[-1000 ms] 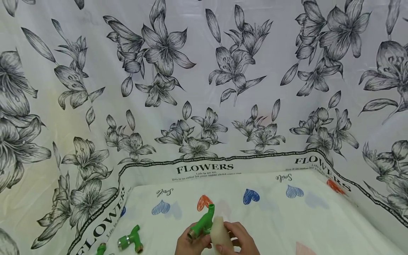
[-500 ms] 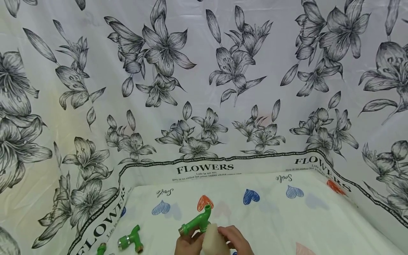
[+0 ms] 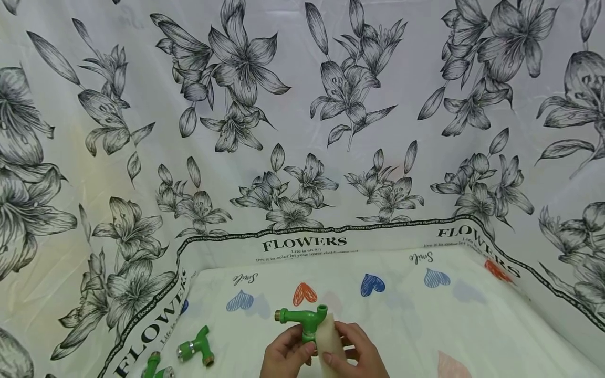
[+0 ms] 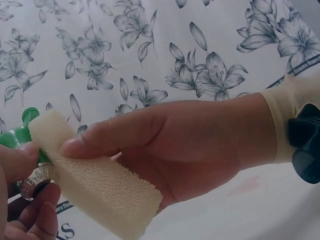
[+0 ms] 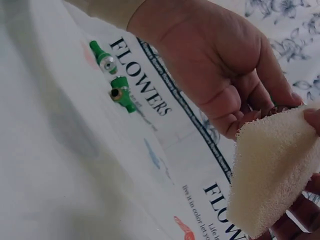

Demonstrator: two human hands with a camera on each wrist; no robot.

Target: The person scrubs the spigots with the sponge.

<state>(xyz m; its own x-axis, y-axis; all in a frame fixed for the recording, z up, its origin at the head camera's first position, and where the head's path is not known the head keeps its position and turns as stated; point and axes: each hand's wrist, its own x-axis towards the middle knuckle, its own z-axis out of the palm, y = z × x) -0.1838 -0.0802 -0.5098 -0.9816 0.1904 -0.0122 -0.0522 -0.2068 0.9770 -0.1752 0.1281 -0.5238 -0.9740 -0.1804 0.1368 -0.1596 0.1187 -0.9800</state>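
Your right hand (image 3: pixel 356 352): it grips the cream-coloured rectangular foam sponge (image 3: pixel 329 344), thumb on one broad face and fingers behind it, as the left wrist view shows plainly.
Your left hand (image 3: pixel 285 354): its fingers are curled around the lower stem of the green plastic tap with a brass threaded end (image 3: pixel 302 317), so it holds the tap up above the cloth.
Sponge and tap: the sponge lies against the tap's stem, just below the spout side; the tap's long body is about level, brass end toward your left.
Step in hand: I judge you are wiping the tap with the sponge, and the work is at the stem part.
Next move: it seems to call for a firm hold by your left hand while the sponge slides along the body toward the brass end; turn the tap so that the hidden side comes to the sponge.
On the cloth, to your left: two more green taps with metal ends (image 3: pixel 196 352) lie on the white heart-printed table cover (image 3: pixel 425 315), well apart from your hands.
Far: a white backdrop cloth printed with grey lilies and the word FLOWERS (image 3: pixel 302 131) stands behind.
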